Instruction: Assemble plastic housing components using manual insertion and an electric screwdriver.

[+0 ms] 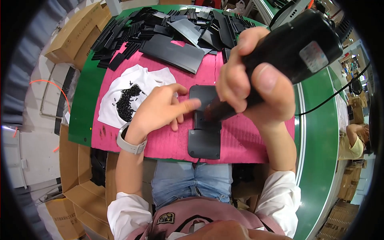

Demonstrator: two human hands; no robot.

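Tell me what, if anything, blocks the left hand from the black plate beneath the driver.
Nothing visible. The left hand appears over the left edge of the black plate; the driver, in the right hand, comes from the opposite side.

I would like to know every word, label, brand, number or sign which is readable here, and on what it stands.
None can be quoted with certainty:
Silver sticker on the black power screwdriver in the right hand: too blurred.
Embroidered patch on the pink vest: too small.
Upper-left cardboard box: dark print, too small.
Lower-left cardboard box: faint print, too small.
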